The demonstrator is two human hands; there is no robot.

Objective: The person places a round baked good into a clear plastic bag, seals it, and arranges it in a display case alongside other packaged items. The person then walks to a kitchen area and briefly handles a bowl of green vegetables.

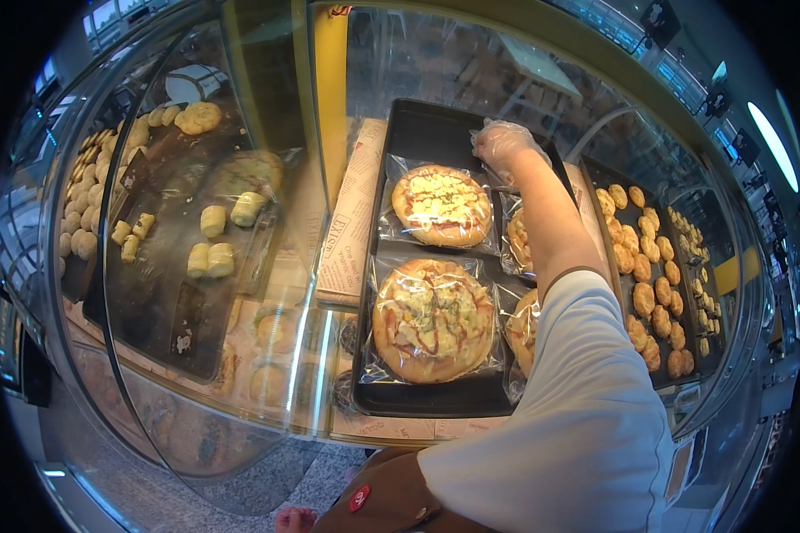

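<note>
My right hand point(505, 148), in a clear plastic glove, reaches to the far right part of a dark baking tray point(433, 123). Its fingers point down and are partly hidden, so any grip cannot be told. Nearest it on the left is a round pizza bread point(442, 205) in clear wrap. A larger wrapped pizza bread point(433, 321) lies closer to me. Two more wrapped breads, one at mid-tray point(519, 241) and one near the front point(524, 326), are partly covered by my arm. At the bottom edge only some fingers of my left hand point(297, 520) show, low beside the brown apron point(390, 496).
Glass panels point(287, 373) and a yellow post point(331, 100) enclose the display case. Trays of small round pastries point(643, 266) stand right. Behind glass at left, another tray point(167, 320) bears rolls point(212, 260) and cookies point(200, 118). Printed paper point(347, 246) lines the shelf.
</note>
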